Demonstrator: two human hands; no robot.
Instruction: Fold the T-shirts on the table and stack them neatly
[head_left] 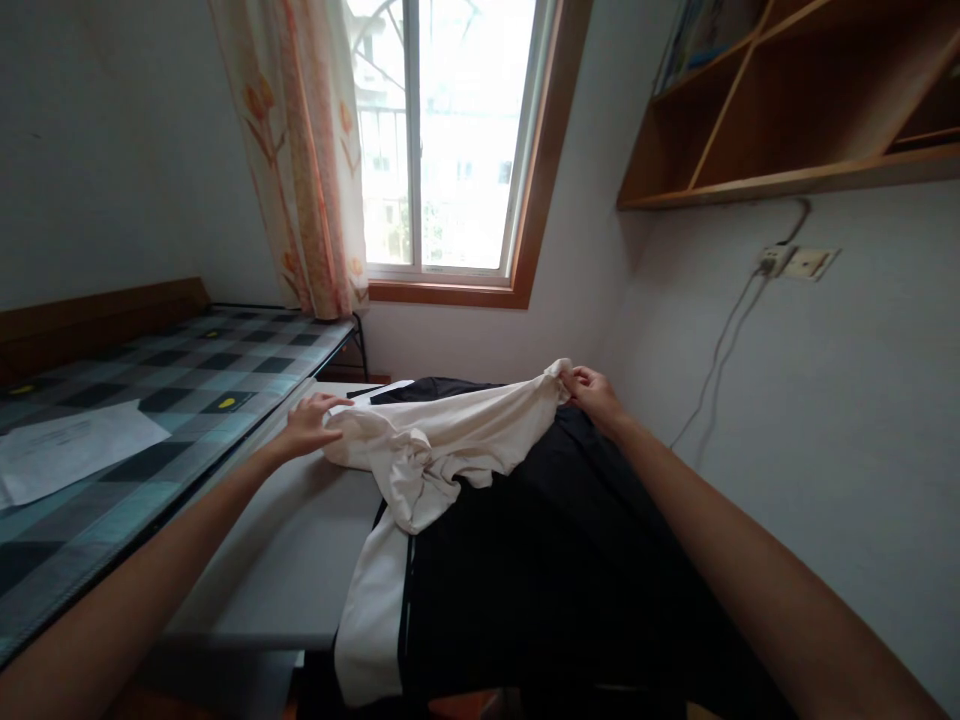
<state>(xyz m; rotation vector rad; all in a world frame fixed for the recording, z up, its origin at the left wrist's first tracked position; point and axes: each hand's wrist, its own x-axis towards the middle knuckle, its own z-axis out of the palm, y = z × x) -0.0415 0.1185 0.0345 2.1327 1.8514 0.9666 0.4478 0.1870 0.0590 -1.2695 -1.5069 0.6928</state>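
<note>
A cream-white cloth garment [480, 425] lies stretched sideways across a black garment [540, 560], with a crumpled bunch near its middle. My right hand [596, 397] pinches the garment's far right end, lifted a little at the tip. At its left end my left hand [309, 425] has thumb and fingers apart, next to or just touching the cloth; contact is hard to tell. A wide white strip [371, 610] runs down the left side of the black garment and hangs over the table's front edge. The lower part of the black garment is dark.
The garments lie on a white table [262, 580]. To the left is a bed with a checked mattress [247, 365] and a paper sheet [82, 450]. A wooden shelf [787, 165] hangs at upper right, above a socket [795, 262] with a cable. Behind are a window and a curtain [300, 160].
</note>
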